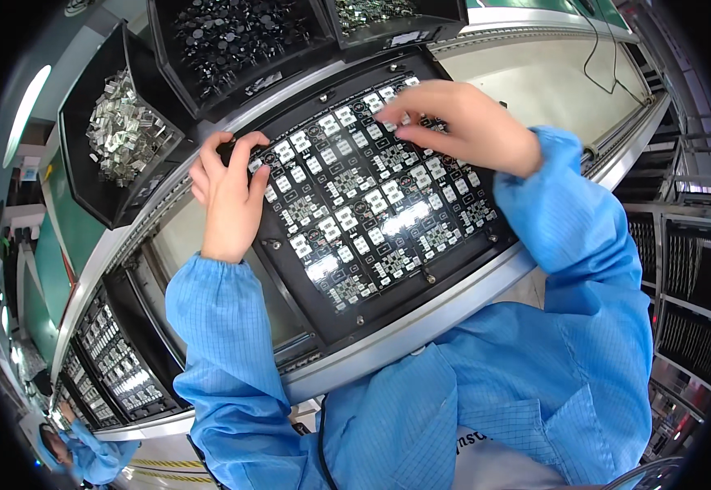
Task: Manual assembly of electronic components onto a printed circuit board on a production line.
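A panel of black circuit boards [380, 214] with many white pads and small parts lies in a black carrier frame [335, 322] in front of me. My left hand [229, 192] is at the panel's upper left corner. Its thumb and forefinger are bent and apart over the board, with the other fingers curled by the frame's edge. Above the far side of the panel is my right hand [466, 122], slightly blurred. Its thumb and forefinger are drawn together in a pinch close to the board; whatever is between the tips is too small to make out.
Black bins stand beyond the carrier: one with silvery rectangular parts [127, 131], one with dark round parts [233, 37], one with small shiny parts [372, 10]. Metal conveyor rails [421, 327] run alongside. More board carriers [119, 359] sit at left, near another person [86, 449].
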The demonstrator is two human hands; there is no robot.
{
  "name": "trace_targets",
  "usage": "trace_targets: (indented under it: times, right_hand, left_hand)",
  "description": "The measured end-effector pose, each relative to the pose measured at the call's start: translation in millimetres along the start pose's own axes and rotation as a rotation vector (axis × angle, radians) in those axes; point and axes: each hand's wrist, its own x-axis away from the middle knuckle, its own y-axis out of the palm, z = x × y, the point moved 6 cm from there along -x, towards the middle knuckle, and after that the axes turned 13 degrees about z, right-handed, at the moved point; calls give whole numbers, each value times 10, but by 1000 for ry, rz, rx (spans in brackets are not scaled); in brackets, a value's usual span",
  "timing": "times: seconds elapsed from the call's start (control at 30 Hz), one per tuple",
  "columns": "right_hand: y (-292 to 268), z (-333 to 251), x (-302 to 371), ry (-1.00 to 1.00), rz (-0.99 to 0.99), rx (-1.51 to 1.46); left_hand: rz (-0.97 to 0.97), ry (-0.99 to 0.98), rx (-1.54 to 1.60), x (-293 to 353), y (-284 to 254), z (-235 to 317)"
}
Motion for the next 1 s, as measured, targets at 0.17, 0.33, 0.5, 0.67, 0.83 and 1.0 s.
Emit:
trace_targets:
  times: [0.17,0.33,0.5,0.67,0.83,1.0]
  right_hand:
    - [447,222,-308,-46,236,320]
    - [527,248,-331,62,372,249]
    - [592,216,-323,144,424,220]
    - [539,185,-325,112,216,45]
    - [-6,434,-120,110,488,383]
    - [-64,703,14,190,446,507]
  left_hand:
    - [21,2,-4,22,-17,18]
    - [46,11,0,19,-3,32]
    - [57,18,11,16,3,31]
    - [62,7,49,35,-21,-57]
    - [29,10,142,137,-273,36]
    - [13,-80,-13,444,-547,200]
